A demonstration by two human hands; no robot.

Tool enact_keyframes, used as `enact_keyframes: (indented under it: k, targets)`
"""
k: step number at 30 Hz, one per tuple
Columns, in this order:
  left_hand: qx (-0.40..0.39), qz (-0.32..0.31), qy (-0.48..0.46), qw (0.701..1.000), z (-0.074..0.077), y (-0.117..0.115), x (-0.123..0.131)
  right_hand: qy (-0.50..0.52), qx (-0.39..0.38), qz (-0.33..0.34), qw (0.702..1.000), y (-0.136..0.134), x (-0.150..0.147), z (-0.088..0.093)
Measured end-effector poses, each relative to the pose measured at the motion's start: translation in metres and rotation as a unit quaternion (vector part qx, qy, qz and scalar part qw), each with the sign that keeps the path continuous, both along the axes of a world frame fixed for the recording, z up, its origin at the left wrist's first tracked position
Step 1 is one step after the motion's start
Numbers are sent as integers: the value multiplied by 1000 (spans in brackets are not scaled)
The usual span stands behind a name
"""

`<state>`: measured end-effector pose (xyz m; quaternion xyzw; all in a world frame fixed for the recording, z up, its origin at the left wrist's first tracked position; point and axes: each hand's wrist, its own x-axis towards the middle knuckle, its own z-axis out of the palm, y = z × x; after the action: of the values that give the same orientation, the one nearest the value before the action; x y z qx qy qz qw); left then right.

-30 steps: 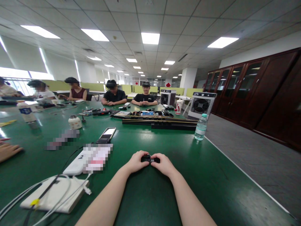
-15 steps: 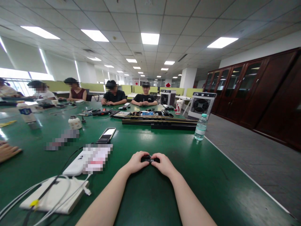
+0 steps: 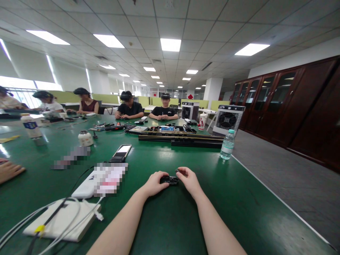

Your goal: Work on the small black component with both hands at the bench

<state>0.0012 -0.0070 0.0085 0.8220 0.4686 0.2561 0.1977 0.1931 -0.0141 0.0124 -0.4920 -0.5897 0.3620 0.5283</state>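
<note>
On the green table (image 3: 239, 205), my left hand (image 3: 154, 183) is closed around the left end of a small black object (image 3: 170, 180) and holds it down. My right hand (image 3: 188, 179) sits just right of it, raised a little, its fingertips pinched on a tiny dark piece (image 3: 177, 171) above the object's right end. What the tiny piece is cannot be made out. Both forearms reach in from the bottom edge.
A white power bank (image 3: 85, 186), a flat white box with cables (image 3: 61, 219) and a phone (image 3: 120, 153) lie to the left. A water bottle (image 3: 227, 144) and long black rails (image 3: 186, 140) stand ahead. Another person's hand (image 3: 9, 170) rests far left; several people sit across.
My right hand has come off the black object's right end and lifted slightly, now pinching a tiny dark piece. The left hand keeps its hold.
</note>
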Motion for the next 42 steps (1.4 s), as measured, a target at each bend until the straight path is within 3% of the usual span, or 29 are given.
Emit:
enact_keyframes:
  k: [8,18,26,33,42]
  targets:
    - [-6,7,-16,1000,-1,0,0,117,-64,-67,989,1,2,3]
    - [-11,10,-17,1000,4,-4,1,306,-144,-110,935,1,9,8]
    - [-11,8,-11,1000,3,-3,1,340,-150,-92,924,6,16,1]
    - [-5,9,-7,1000,5,-3,1,416,-173,-92,888,4,14,5]
    - [-5,5,-6,1000,6,-5,1,414,-175,-83,889,2,14,7]
